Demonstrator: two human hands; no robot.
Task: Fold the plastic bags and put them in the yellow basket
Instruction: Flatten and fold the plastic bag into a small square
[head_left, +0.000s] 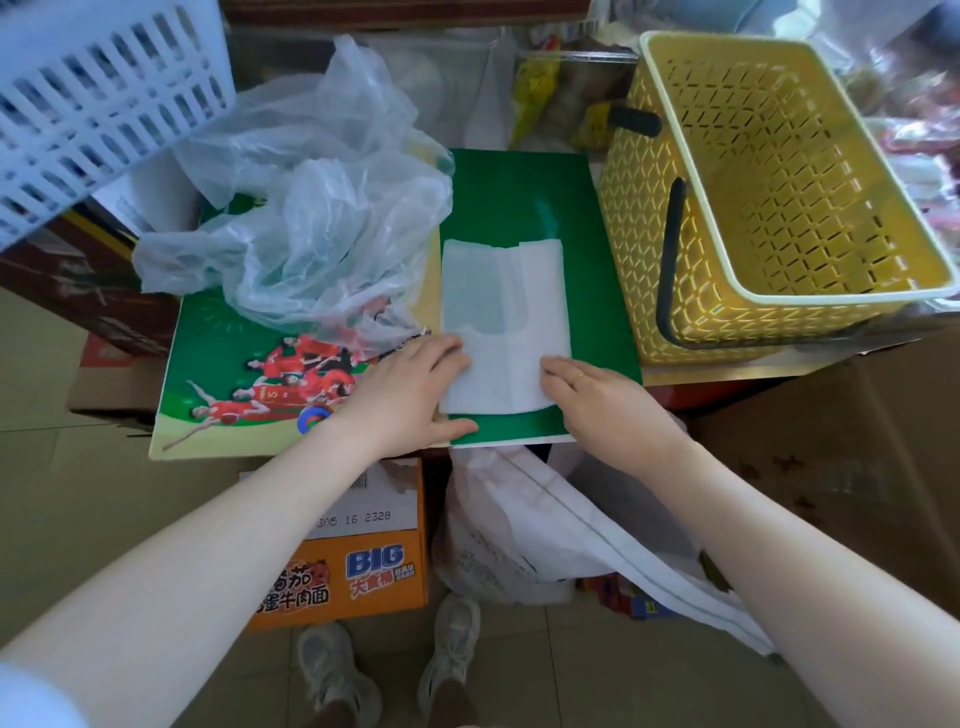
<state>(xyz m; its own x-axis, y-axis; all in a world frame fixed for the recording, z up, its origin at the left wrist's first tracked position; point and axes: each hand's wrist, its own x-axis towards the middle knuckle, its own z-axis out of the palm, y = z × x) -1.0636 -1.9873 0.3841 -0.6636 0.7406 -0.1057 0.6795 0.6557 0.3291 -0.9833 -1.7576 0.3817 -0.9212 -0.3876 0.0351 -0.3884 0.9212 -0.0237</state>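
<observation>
Item: bag, white, flattened, centre of the frame on a green board. Long axis runs from the frame's lower edge toward the top; handle loops at the far end, bottom hem nearest the person.

Left hand: fingers straight, laid flat on the bag's near left corner, thumb on the board below the hem. Holds nothing.

Right hand: fingers straight and together, tips pressing the near right edge. Holds nothing.

Key relation: the bag stretches away from both sets of fingertips, up the frame. The hands flank the near end about equally, so neither is clearly nearer. A fold would likely carry the near hem up toward the loops.

Basket: yellow, upper right, just beside the board, no bags seen in it; the right hand is nearer.

Pile: loose clear bags, upper left, unfolded.
</observation>
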